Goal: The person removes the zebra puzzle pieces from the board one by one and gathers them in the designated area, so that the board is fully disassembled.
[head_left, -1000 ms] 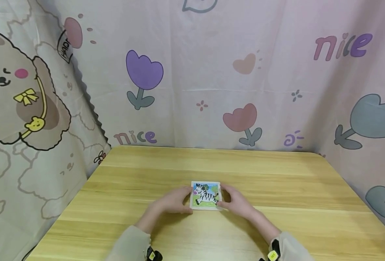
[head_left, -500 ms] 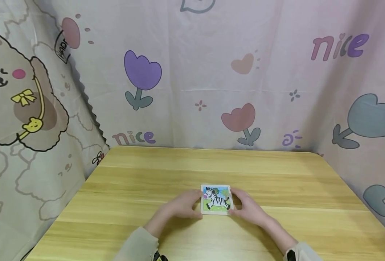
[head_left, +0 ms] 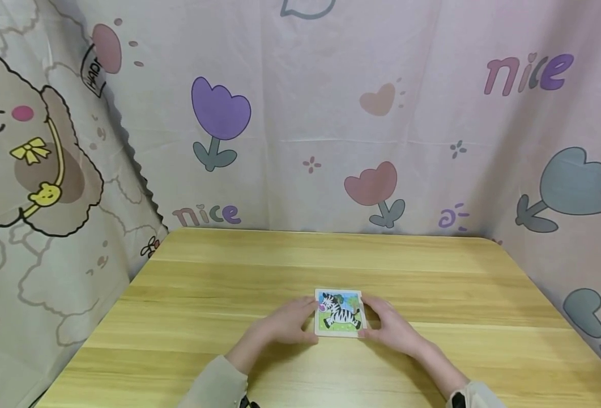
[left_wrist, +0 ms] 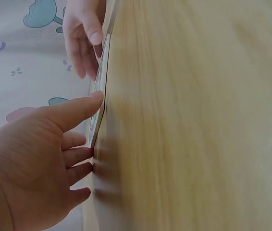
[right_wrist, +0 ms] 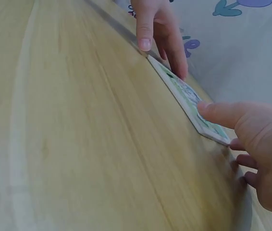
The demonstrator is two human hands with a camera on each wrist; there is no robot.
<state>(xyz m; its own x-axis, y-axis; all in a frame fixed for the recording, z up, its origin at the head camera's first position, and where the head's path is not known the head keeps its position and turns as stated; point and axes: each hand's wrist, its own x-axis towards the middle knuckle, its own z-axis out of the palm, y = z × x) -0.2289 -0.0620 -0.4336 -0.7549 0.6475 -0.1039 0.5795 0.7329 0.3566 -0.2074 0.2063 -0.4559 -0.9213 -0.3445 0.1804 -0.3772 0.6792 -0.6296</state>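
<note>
A square zebra picture board (head_left: 340,313) with a pale border lies on the wooden table. My left hand (head_left: 291,321) holds its left side, thumb by the near corner and fingertips along the edge farther back. On the other side, my right hand (head_left: 394,324) holds the right edge, its thumb over the near corner. From the right wrist, the board (right_wrist: 186,98) shows a thick white edge, and the right thumb (right_wrist: 217,113) lies over its face. In the left wrist view the board (left_wrist: 101,91) appears nearly edge-on, with the left fingertips (left_wrist: 85,155) low beside it.
The wooden table (head_left: 218,272) extends around the board on all sides. A printed curtain (head_left: 300,113) with flowers and hearts hangs behind its far edge and along both sides.
Over the last second both hands and the board have shifted right and slightly nearer, mostly in the first half. The board has since barely moved, and both hands remain at its sides.
</note>
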